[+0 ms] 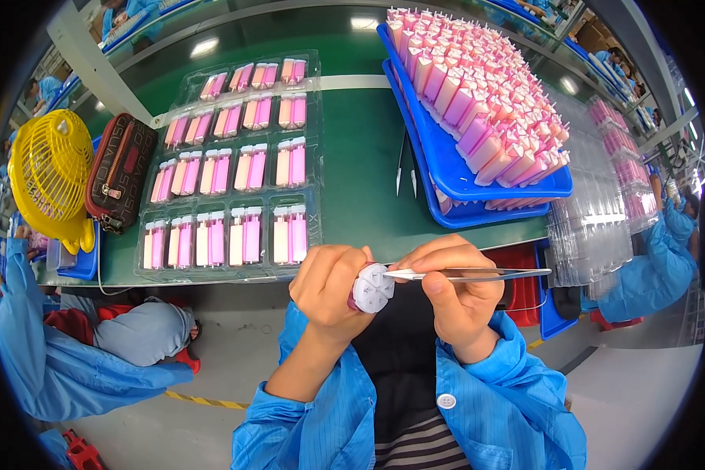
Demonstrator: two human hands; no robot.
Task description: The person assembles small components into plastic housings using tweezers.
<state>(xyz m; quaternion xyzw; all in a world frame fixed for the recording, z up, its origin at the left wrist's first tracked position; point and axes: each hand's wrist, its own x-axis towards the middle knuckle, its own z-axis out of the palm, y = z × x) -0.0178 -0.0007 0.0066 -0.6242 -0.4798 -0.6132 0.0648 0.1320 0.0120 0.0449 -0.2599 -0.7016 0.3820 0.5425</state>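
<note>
My left hand [327, 288] is closed around a small bundle of pieces [374, 289] whose white, wedge-like ends face up in a rounded cluster. A sliver of dark pink shows at the bundle's edge; the rest is hidden by my fingers. In my right hand [456, 291] a pair of silver metal tweezers [493, 274] lies almost level, pinched between thumb and fingers. The tweezers' tips point left and meet the upper right side of the white ends. Both hands are just off the near edge of the green table.
Clear plastic trays [312, 168] hold rows of pink-and-cream pieces. Stacked blue trays [466, 184] carry many similar upright pieces. Two pointed tools [400, 166] lie between. A yellow fan [48, 168] and dark pouch [121, 174] stand left; clear empty trays [587, 227] stack right. Co-workers sit both sides.
</note>
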